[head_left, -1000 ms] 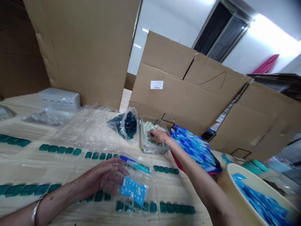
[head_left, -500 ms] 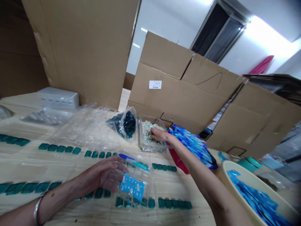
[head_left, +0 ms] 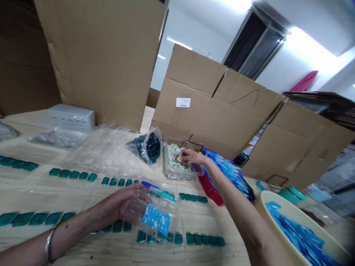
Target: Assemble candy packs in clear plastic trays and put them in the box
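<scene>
A right hand (head_left: 190,156) is reached toward the far edge of the desk (head_left: 91,255), its fingers (head_left: 181,154) drawn together among pale speckled pieces (head_left: 174,154) in a clear plastic tray (head_left: 169,173). Whether a piece is pinched between them cannot be told. Nearer the front edge, a left hand (head_left: 124,204) is held half open and curved behind a clear plastic bag (head_left: 158,218), but how firmly the bag is gripped cannot be told. A blue printed card (head_left: 156,220) is seen inside the bag, and a blue-and-teal pen-shaped item (head_left: 161,190) lies along its upper edge.

Rows of teal rectangular tiles (head_left: 39,218) are laid out across the desk on clear plastic sheets, running beneath and beside the bag. A plastic bag of dark teal pieces (head_left: 153,147) is set just left of the tray, and a heap of blue plastic strips (head_left: 229,171) is piled just to its right, beside a red object (head_left: 210,190). A cream basin (head_left: 277,210) filled with blue sachets (head_left: 299,236) is placed at the right edge of the desk. Flattened cardboard boxes (head_left: 213,118) are stood up along the far edge.
</scene>
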A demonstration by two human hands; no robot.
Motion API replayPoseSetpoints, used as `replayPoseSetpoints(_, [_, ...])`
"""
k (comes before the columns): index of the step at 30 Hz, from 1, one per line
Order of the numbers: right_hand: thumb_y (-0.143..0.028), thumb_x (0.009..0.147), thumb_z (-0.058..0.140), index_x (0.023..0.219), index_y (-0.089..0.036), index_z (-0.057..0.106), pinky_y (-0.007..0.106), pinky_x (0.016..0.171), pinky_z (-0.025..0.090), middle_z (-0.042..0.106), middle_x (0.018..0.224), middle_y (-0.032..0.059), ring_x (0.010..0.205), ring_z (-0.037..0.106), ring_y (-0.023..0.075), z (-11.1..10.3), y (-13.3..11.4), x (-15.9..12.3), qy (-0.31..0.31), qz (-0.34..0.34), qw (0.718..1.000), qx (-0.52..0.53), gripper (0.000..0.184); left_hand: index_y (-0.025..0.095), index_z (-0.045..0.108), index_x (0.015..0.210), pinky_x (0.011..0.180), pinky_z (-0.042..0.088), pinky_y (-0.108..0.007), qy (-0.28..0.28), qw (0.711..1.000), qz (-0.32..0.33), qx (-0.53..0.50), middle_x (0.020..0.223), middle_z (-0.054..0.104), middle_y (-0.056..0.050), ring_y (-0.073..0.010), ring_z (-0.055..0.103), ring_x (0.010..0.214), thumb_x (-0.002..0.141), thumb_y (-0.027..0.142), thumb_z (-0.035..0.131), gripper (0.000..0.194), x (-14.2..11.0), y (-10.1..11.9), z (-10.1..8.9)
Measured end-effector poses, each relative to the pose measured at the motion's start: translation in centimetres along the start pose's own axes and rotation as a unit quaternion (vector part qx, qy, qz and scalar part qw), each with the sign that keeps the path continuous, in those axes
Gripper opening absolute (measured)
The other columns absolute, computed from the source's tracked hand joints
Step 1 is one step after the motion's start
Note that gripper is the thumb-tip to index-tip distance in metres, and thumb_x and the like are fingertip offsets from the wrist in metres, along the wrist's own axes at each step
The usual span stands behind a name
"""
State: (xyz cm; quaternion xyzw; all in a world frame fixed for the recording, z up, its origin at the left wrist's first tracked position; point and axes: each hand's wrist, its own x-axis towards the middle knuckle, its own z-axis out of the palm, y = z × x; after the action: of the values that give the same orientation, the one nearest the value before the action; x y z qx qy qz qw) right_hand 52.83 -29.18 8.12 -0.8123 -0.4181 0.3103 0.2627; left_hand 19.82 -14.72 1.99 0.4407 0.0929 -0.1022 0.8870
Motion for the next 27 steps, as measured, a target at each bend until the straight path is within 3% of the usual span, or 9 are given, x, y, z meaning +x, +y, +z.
replayPoseSetpoints(5, [-0.017,0.068,0.063,0.072,-0.013,0.057,0.018,0.051,0.045,0.057,0.057,-0.0031,0.049,0.053,0.0072,0.1,0.1,1.5,-0.037,0.040,0.998,-0.023,0.008,0.020,0.050,0.106,0.060,0.049,-0.030,0.000,1.000,-0.002,-0.004,0.105,0.060,-0.008,-0.0179,0.060,0.079,0.082,0.028,0.053,0.025,-0.1,0.1,0.2])
replayPoseSetpoints(9, [-0.012,0.064,0.062,0.064,-0.013,0.058,0.017,0.047,0.042,0.055,0.049,-0.0045,0.043,0.050,0.0065,1.0,0.4,2.7,-0.024,0.063,0.994,-0.083,0.004,0.020,0.051,0.105,0.061,0.049,-0.030,0.000,1.000,-0.003,-0.014,0.106,0.061,-0.009,-0.0185,0.060,0.081,0.083,0.029,0.052,0.023,0.2,-0.3,-0.2])
replayPoseSetpoints(15, [-0.011,0.060,0.064,0.058,-0.013,0.062,0.016,0.048,0.037,0.057,0.050,-0.0048,0.046,0.050,0.0067,1.6,0.6,2.8,-0.012,0.036,0.989,-0.140,0.003,0.019,0.053,0.103,0.063,0.049,-0.031,-0.001,1.000,0.007,-0.016,0.106,0.061,-0.010,-0.0198,0.060,0.083,0.082,0.028,0.054,0.024,0.5,-0.7,-0.8])
replayPoseSetpoints(23, [-0.011,0.062,0.062,0.079,-0.015,0.064,0.017,0.049,0.036,0.060,0.060,-0.0035,0.052,0.050,0.0079,2.5,0.9,1.4,0.039,0.005,0.979,-0.200,0.018,0.020,0.053,0.103,0.060,0.048,-0.030,-0.009,1.000,0.002,-0.016,0.106,0.060,-0.010,-0.0185,0.060,0.081,0.082,0.028,0.053,0.022,0.2,-0.3,-0.4])
replayPoseSetpoints(27, [-0.009,0.063,0.058,0.083,-0.015,0.065,0.018,0.056,0.039,0.063,0.071,-0.0001,0.060,0.053,0.0105,3.1,1.0,0.4,0.061,-0.065,0.959,-0.268,0.022,0.019,0.053,0.102,0.061,0.049,-0.030,-0.007,1.000,0.004,-0.011,0.104,0.061,-0.009,-0.0179,0.060,0.080,0.082,0.028,0.054,0.021,0.1,-0.2,-0.2])
